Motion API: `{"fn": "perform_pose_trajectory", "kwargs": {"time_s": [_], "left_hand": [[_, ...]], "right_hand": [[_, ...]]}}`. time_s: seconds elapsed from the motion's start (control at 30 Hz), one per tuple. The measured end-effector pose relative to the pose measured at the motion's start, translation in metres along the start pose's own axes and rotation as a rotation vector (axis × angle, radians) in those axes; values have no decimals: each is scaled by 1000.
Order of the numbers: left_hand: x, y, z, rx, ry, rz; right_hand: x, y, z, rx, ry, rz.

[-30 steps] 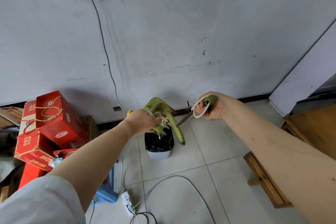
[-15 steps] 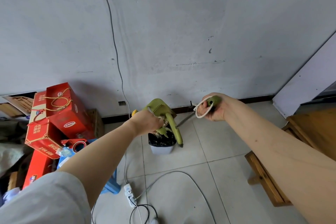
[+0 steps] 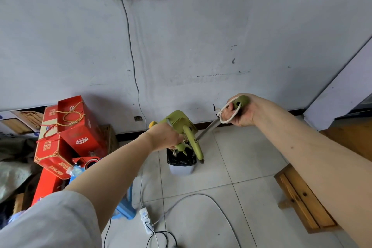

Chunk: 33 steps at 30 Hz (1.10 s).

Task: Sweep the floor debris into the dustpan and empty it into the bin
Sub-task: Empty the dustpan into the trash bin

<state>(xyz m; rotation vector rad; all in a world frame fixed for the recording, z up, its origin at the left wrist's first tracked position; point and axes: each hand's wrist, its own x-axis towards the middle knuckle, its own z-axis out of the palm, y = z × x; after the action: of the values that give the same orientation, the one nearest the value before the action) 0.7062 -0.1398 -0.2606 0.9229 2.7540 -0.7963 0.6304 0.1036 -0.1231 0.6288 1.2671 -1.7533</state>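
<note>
A scuffed pale wall (image 3: pixel 201 36) backs a floor of light square tiles (image 3: pixel 251 177), and against the skirting stands the small grey plastic bin lined with a black bag (image 3: pixel 181 164). Red cardboard gift boxes (image 3: pixel 68 135) are stacked to its left, a wooden bench (image 3: pixel 302 199) sits to its right, and a white power strip with trailing cables (image 3: pixel 146 220) lies on the tiles nearer to me.

The person's left hand (image 3: pixel 165 139) is closed around the handle of the olive-green plastic dustpan (image 3: pixel 178 122), which is tipped up directly above the bin's mouth, with bits of debris hanging at its lower edge. The right hand (image 3: pixel 240 111) is fisted on the green-capped end of the metal-handled broom (image 3: pixel 207 129), a white cord loop hanging round the fingers; the green broom head (image 3: pixel 196 148) slants down beside the dustpan to the bin's right rim.

The bin's opening is narrow next to the pan, so a slight drift sideways would likely drop debris onto the tiles. The broom head reaches close to the rim, and a nudge there could tip such a light bin. Stepping back risks catching the cable underfoot.
</note>
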Motion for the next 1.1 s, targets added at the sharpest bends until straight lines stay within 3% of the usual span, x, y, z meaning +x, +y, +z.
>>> {"fn": "perform_pose_trajectory", "kwargs": {"time_s": [0.43,0.83,1.1], "left_hand": [[-8,-13,10,127,165,-41],[-17,-5,2,180,92,33],[-26,-1,4,160,84,-39]], "right_hand": [[-25,-29,-27,4,8,0],[-39,-29,-22,3,-37,4],[-46,-33,-21,-19,-61,17]]}}
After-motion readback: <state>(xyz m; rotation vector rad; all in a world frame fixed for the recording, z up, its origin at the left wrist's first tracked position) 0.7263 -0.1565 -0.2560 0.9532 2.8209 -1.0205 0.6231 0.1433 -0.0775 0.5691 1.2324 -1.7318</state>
